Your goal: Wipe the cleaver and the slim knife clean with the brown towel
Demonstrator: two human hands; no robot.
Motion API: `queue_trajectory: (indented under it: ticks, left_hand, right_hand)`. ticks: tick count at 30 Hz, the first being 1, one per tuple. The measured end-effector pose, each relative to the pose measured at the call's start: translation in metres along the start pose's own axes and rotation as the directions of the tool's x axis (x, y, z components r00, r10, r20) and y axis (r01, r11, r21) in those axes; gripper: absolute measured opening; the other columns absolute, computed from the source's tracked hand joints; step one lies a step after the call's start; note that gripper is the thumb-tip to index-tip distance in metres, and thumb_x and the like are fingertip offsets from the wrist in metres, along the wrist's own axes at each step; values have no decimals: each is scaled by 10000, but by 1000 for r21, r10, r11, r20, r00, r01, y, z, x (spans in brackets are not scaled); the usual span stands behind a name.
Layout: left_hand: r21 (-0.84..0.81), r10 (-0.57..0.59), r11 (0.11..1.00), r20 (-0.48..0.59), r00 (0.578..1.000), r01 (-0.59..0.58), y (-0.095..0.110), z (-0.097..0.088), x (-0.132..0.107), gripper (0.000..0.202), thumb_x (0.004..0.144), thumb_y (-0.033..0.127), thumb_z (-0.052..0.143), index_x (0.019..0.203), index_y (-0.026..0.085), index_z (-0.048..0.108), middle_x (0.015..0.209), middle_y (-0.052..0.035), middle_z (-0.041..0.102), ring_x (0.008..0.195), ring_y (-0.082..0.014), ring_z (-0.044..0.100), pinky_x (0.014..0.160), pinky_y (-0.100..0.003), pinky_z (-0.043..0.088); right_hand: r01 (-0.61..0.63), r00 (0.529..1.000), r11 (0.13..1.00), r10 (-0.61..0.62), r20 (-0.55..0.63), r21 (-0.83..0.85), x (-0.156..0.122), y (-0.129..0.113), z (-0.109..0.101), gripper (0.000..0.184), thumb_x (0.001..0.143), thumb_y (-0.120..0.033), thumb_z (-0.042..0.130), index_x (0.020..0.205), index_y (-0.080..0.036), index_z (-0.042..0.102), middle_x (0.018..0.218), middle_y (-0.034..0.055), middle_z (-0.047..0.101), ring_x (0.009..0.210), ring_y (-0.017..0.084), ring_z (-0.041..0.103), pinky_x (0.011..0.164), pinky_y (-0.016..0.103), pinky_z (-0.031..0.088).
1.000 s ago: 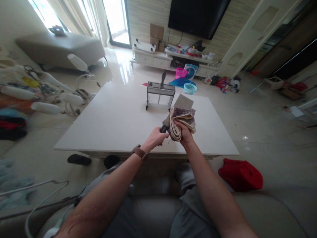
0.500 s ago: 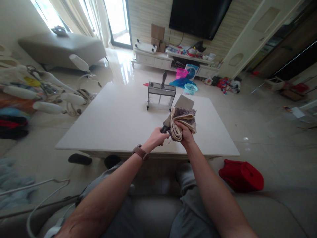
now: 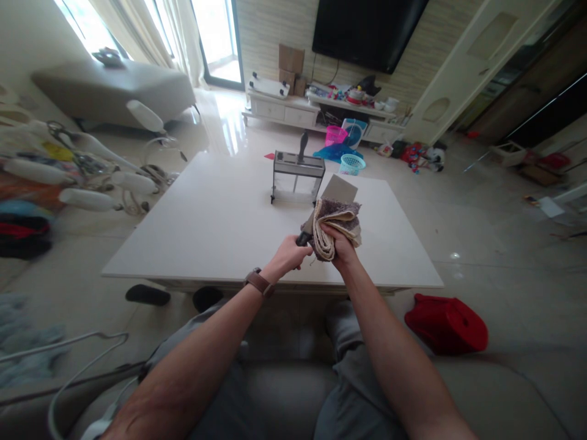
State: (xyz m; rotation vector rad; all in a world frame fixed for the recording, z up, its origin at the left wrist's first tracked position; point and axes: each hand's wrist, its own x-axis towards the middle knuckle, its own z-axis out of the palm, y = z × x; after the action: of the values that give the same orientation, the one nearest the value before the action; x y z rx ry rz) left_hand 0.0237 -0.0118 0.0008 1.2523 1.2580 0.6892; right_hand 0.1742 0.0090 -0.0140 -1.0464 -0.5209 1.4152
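Observation:
My left hand [image 3: 290, 253] is closed around the black handle of a cleaver [image 3: 340, 189], whose broad grey blade points away from me over the table. My right hand [image 3: 343, 247] grips a folded brown and beige cloth [image 3: 340, 212], pressed against the blade. The cloth hides the middle of the cleaver. Just beyond it, a clear-sided knife block [image 3: 297, 183] with a dark top stands upright on the white table [image 3: 206, 226]. A black-handled utensil [image 3: 303, 145] sticks up out of the block.
A red stool-like object [image 3: 447, 324] is on the floor at the right. Past the table's far edge are a light blue basket [image 3: 352, 163] and a pink basket [image 3: 336, 134]. White lamp arms [image 3: 132, 182] reach close to the table's left side.
The cloth and my right hand have shifted very slightly left along the cleaver. Both hands keep their grips, and the knife block stays in place.

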Motion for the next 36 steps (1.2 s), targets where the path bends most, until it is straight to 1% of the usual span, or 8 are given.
queue_trajectory:
  ticks: [5,9,16,21,26,29,32,36]
  left_hand:
    - [-1,0,1000,0,1000,0,-3,1,2,84,709,172,613,681,172,535,458,51,473,382,-108,455,368,-224,415]
    - [18,35,999,-30,999,-35,-7,4,5,79,699,163,619,675,166,544,474,49,483,390,-101,466,361,-211,430]
    - [26,91,996,-50,995,-90,-12,7,8,81,697,159,621,666,163,546,488,46,496,400,-95,474,354,-201,444]
    - [-18,91,996,-48,995,-92,-13,6,10,67,699,169,621,676,162,558,483,50,493,397,-94,464,352,-202,441]
    - [-42,69,997,-53,996,-71,-9,2,8,96,710,195,626,661,170,548,470,50,491,384,-95,450,347,-209,414]
    - [-60,70,996,-42,997,-73,-7,0,5,129,711,210,637,646,176,530,456,52,479,376,-95,439,348,-212,397]
    - [-64,75,995,-22,997,-76,-6,0,4,129,709,210,628,645,178,521,447,53,473,373,-94,440,355,-208,389]
    - [-53,70,996,-8,998,-70,-6,0,5,112,713,215,623,663,175,531,451,52,477,375,-96,445,363,-209,392]
  right_hand:
    - [8,1000,1000,-8,-10,-3,2,3,-3,284,619,-224,864,876,-202,747,839,-27,794,802,176,749,780,292,642]
    - [25,1000,1000,-25,-9,-10,5,5,-4,335,603,-241,884,904,-211,740,864,-25,796,862,190,756,821,312,638]
    - [22,1000,999,-22,-1,-35,3,4,-3,346,582,-285,893,883,-212,741,871,-24,796,825,188,743,812,323,635]
    - [-11,999,998,14,36,-68,-6,-2,1,337,610,-313,873,904,-219,737,898,-18,794,866,202,743,802,336,630]
    - [-6,997,999,10,71,-54,-14,-8,4,267,609,-267,829,857,-214,746,839,-35,778,770,162,706,776,298,614]
    - [-70,994,994,76,79,-79,-12,-8,2,231,596,-228,802,814,-219,726,773,-40,763,716,162,690,756,310,616]
    - [-128,987,985,138,77,-116,-10,-7,-1,213,605,-226,804,789,-229,698,753,-35,758,735,194,711,761,356,629]
    - [-115,989,985,125,76,-128,-7,-4,-2,229,638,-245,838,823,-232,703,801,-15,773,823,230,748,794,390,640]
